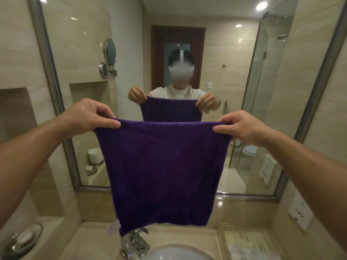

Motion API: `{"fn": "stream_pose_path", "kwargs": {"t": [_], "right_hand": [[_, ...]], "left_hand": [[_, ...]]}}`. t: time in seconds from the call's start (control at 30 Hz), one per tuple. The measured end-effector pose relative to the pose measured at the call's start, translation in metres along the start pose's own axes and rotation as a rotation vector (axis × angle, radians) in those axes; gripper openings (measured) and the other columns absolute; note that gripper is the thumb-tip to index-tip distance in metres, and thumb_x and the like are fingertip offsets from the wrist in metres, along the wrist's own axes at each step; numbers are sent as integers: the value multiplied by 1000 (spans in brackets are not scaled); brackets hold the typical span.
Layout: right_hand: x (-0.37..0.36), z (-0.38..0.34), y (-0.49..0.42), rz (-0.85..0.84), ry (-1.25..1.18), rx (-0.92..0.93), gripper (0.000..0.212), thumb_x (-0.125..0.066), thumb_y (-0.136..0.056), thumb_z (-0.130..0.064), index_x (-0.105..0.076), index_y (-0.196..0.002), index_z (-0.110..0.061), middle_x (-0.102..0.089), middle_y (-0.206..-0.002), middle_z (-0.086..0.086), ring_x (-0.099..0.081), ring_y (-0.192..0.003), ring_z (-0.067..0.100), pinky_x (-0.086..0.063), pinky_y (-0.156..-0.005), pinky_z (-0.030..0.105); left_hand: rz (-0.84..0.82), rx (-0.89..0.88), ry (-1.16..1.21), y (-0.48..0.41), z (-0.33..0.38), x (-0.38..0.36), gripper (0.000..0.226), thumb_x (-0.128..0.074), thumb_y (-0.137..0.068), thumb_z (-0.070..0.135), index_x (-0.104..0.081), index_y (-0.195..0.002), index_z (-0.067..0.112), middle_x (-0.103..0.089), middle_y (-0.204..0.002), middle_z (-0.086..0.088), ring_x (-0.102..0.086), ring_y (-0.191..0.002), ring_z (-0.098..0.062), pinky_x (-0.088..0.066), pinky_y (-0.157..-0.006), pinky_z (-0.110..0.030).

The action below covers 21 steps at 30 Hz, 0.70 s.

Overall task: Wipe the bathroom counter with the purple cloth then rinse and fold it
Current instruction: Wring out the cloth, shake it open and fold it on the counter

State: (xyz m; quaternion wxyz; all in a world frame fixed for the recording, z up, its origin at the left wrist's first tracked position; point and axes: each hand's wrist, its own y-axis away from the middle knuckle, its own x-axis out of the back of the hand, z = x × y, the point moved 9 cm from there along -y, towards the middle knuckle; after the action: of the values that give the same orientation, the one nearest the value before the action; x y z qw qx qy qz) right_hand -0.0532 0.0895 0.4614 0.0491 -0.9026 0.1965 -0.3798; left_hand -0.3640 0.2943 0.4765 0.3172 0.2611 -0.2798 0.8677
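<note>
Both hands gripping purple cloth (161, 171) top corners: left hand (90, 114), right hand (242, 127) pinching, cloth hanging flat above faucet (134, 244) and sink (178, 253).

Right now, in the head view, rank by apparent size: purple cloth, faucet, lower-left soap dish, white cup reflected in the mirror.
1. purple cloth
2. soap dish and faucet: look alike; the cloth partly hides the faucet
3. white cup, a distant reflection
</note>
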Motion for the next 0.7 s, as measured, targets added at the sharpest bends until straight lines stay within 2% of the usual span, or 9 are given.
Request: {"fn": "stream_pose_path", "kwargs": {"t": [0.1,0.23,0.3,0.37,0.4,0.47,0.53,0.7], "right_hand": [[1,-1,-1,-7,66,-8,13,-66,-94,-22,-76,-98,-15,-77,-87,3,-74,-82,16,-58,-66,23],[1,0,-2,-19,113,-28,12,-67,-93,-22,-77,-97,-16,-77,-87,3,-74,-83,19,-61,-73,33],[0,-3,-2,-11,132,-38,8,-71,-91,-21,-78,-93,-16,-77,-84,3,-74,-82,19,-61,-72,32],[-1,-6,-2,16,194,-55,4,-76,-87,-21,-79,-85,-20,-76,-78,-1,-72,-76,15,-56,-63,24],[-2,-7,-2,34,227,-65,4,-78,-85,-22,-79,-81,-22,-75,-74,-4,-71,-71,10,-52,-58,19],[-7,-9,-2,63,276,-86,6,-80,-82,-23,-78,-77,-25,-73,-68,-8,-67,-64,4,-46,-53,14],[-13,-10,-2,77,303,-108,6,-82,-80,-25,-78,-77,-25,-73,-69,-6,-68,-67,8,-46,-55,17],[-37,-20,-5,52,344,-123,18,-86,-76,-26,-70,-71,-19,-69,-67,-3,-64,-66,12,-45,-54,22]], "left_hand": [[-99,-5,24,4,-6,-5,81,-85,-22,77,-79,-83,24,-76,-82,-8,-74,-79,-24,-60,-65,-34],[-228,49,50,15,-17,-15,77,-92,-29,65,-79,-90,20,-76,-92,-11,-74,-87,-27,-61,-69,-31],[-212,69,20,17,-23,-16,56,-93,-47,50,-80,-90,17,-77,-91,-10,-74,-88,-26,-61,-70,-31],[-138,79,2,17,-27,-15,20,-83,-73,18,-79,-92,14,-77,-88,-8,-74,-86,-26,-61,-73,-35],[-98,83,-20,16,-30,-13,14,-77,-80,8,-78,-93,13,-77,-86,-7,-74,-85,-25,-60,-74,-35],[-62,100,-50,19,-36,-12,16,-71,-85,2,-78,-93,13,-77,-84,-5,-74,-83,-21,-60,-71,-32],[-47,121,-59,24,-44,-11,17,-70,-86,1,-78,-92,14,-77,-83,-4,-74,-82,-20,-60,-71,-30],[-5,133,-47,38,-65,4,24,-70,-87,1,-81,-86,21,-77,-83,-5,-74,-81,-21,-59,-78,-41]]}}
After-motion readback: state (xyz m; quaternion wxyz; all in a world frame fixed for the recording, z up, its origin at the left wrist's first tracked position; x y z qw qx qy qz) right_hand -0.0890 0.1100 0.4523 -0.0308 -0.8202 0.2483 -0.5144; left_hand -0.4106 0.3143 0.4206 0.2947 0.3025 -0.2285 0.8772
